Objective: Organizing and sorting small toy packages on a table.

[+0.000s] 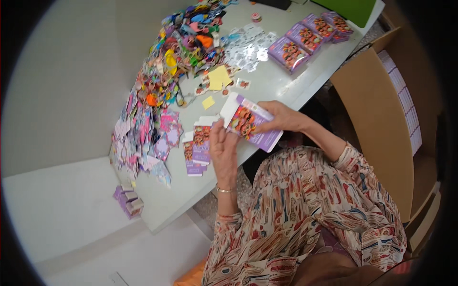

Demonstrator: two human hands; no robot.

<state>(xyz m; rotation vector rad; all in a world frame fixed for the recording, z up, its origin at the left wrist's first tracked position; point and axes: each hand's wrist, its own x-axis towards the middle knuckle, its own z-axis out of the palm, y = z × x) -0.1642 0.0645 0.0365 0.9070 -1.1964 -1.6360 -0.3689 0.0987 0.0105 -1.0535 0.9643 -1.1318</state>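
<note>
A purple and white carton [250, 125] with colourful cartoon pictures is held tilted over the table's near edge, its white end flap standing open at the upper left. My right hand [282, 117] grips it from the right side, the thumb across its printed front. At its left edge my left hand [224, 145] has its fingers bent against the carton near the flap; part of that grip is hidden. Just left of my left hand, flat purple cartons [195, 164] of the same print lie overlapping on the table.
On the white table [183, 200] lie a heap of colourful small trinkets [179, 57], pink and blue printed cards [138, 138], yellow paper slips [219, 77] and small clear packets [250, 45]. Filled purple boxes [289, 53] stand at the far right. A large cardboard box [374, 114] stands at my right.
</note>
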